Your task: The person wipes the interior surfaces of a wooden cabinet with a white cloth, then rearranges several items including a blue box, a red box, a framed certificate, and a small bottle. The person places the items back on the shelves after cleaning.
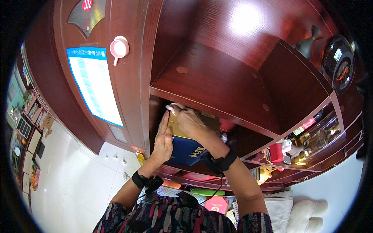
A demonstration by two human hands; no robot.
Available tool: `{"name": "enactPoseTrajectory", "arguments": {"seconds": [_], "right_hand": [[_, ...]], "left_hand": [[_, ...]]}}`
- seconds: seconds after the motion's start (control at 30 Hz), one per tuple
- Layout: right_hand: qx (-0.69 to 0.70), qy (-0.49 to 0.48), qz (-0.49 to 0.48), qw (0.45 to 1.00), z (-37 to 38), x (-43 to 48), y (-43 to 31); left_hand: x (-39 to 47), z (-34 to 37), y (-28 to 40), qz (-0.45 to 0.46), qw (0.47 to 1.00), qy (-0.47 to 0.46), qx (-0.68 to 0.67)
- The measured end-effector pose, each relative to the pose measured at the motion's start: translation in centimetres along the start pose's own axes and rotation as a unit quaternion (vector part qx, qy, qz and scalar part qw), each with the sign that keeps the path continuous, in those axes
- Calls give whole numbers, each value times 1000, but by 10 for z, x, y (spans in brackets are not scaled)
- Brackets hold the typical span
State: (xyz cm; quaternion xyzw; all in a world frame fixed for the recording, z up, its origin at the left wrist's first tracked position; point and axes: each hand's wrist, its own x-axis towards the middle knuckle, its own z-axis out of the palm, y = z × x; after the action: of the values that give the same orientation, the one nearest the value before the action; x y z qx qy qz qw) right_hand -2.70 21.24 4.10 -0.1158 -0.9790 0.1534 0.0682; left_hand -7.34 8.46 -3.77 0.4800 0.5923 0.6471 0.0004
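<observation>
A gold and blue box (186,148) with gold writing stands in a low compartment of the dark red-brown wooden cabinet (209,75). My right hand (189,121) reaches over the box's gold upper part. Its fingers pinch a crumpled white cloth or tissue (171,107) at the box's far left corner. My left hand (164,142) lies along the box's left side, fingers stretched forward; whether it grips the box is not plain. The far end of the box is partly hidden by my right hand and the shelf edge above.
A pink cup-shaped holder (119,47) and a printed chart (93,84) are on the cabinet's left panel. A dark vase (309,42) and a black round plate (338,64) stand at upper right. Bottles and ornaments (291,147) fill shelves on the right. Small objects (125,175) lie on the tiled floor.
</observation>
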Motion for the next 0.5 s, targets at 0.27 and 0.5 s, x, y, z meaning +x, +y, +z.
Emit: {"name": "enactPoseTrajectory", "arguments": {"seconds": [0.27, 0.5], "right_hand": [[-44, 44, 170, 983, -39, -64, 21], [-143, 49, 155, 976, -13, -43, 13]], "left_hand": [[-2, 8, -8, 18, 998, 47, 23], [-7, 9, -11, -19, 999, 35, -8]]}}
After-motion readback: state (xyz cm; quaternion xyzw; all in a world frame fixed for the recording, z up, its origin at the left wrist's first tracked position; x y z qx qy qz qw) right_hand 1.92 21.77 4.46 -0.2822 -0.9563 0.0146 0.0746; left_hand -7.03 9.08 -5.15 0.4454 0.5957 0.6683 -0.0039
